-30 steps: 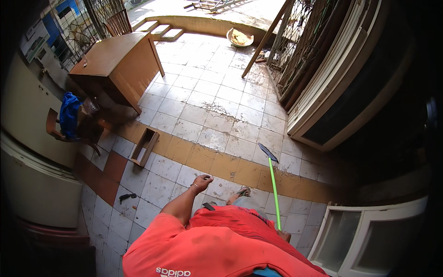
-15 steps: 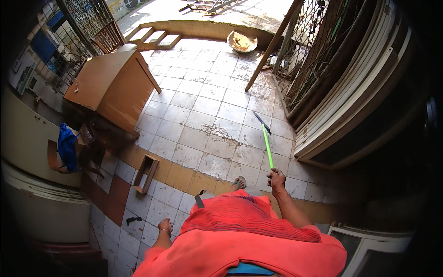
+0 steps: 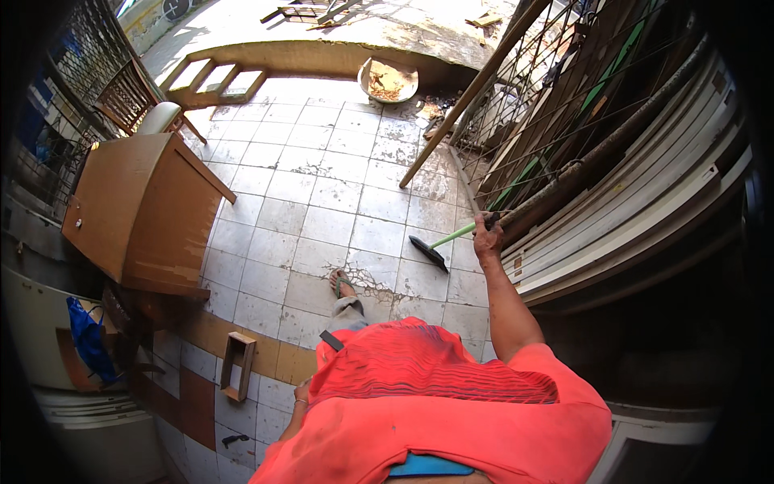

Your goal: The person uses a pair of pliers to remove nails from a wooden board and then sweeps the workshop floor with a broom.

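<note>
My right hand [image 3: 487, 236] is closed round the light-green handle of a broom [image 3: 453, 235], out in front of me to the right. The broom's black crossbar head rests on the floor tiles near the right-hand wall; whether it has bristles or a rubber blade is too small to tell. Low at my left side, beside my red shirt [image 3: 435, 427], is my left hand [image 3: 303, 392]. The shirt partly covers it and its fingers are hidden. My sandalled foot [image 3: 342, 284] stands forward on cracked tiles.
A brown desk [image 3: 153, 210] and a wooden chair [image 3: 129, 101] stand at left. A small wooden box [image 3: 238, 367] lies on the floor. Ahead are a basin of debris [image 3: 389, 81] and low steps [image 3: 218, 79]. A leaning pole [image 3: 476, 93] and stacked boards [image 3: 621, 202] line the right.
I have stepped forward. My right arm has reached farther ahead, and the broom's head has shifted left and nearer to me. My left hand has drawn in beside the shirt.
</note>
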The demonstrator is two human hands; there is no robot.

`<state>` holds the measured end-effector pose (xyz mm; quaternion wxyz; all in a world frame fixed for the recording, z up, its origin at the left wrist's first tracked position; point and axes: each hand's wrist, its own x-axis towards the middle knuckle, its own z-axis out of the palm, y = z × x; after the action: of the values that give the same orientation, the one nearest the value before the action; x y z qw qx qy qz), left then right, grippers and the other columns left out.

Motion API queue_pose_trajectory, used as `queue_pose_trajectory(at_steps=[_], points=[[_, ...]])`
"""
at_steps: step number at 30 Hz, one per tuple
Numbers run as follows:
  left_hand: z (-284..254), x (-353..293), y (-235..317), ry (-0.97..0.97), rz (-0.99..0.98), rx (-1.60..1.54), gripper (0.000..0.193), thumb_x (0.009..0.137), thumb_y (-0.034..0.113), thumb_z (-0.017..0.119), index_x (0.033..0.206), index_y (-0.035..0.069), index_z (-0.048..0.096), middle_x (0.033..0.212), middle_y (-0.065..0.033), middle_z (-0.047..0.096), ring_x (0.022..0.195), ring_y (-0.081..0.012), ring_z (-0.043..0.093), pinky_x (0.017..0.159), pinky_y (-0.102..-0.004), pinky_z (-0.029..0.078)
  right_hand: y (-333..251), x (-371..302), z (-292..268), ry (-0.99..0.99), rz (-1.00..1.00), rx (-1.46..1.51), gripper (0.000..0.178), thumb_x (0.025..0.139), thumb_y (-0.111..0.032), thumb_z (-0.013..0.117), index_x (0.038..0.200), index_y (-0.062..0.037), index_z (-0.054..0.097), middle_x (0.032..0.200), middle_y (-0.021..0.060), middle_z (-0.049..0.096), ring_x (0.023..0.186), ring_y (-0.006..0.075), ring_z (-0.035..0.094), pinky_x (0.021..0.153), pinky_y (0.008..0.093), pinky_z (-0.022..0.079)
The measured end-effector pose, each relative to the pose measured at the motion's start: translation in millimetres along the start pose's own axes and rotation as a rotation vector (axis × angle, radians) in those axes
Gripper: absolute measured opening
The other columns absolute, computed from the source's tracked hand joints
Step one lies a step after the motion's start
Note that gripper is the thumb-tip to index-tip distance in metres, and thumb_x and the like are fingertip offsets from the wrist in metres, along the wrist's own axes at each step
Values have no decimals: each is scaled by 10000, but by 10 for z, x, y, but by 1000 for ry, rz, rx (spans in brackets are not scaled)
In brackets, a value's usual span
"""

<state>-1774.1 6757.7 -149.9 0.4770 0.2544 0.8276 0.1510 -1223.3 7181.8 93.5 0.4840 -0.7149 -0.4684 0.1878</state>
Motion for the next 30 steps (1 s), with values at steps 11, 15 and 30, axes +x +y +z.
queue_pose_trajectory(at_steps=[11, 15, 30], points=[[-1348, 1780, 5475, -36, 560, 279, 592, 822, 418, 713, 1249, 27, 588, 1129, -198, 658, 991, -309, 647, 880, -390, 513, -1966, 1192, 776, -281, -122, 6, 270, 898, -310, 665, 892, -41, 653, 690, 64, 620, 645, 126, 560, 628, 310, 462], [-622, 1042, 7420, -413, 1050, 290, 839, 726, 412, 818, 1399, 89, 437, 1311, -178, 529, 1179, -296, 544, 996, -393, 455, -2785, 1483, 1453, -504, -286, 108, 283, 865, -322, 727, 846, -52, 643, 562, 28, 536, 513, 82, 454, 495, 295, 408], [-105, 2664, 8811, -28, 556, -369, 386, 956, 416, 555, 1140, 78, 579, 1038, -45, 672, 952, -133, 567, 738, -308, 446, -1609, 5886, 961, 525, -361, 196, 927, 689, -368, 874, 1356, 32, 371, 1257, 166, 490, 1116, 240, 496, 965, 344, 397]])
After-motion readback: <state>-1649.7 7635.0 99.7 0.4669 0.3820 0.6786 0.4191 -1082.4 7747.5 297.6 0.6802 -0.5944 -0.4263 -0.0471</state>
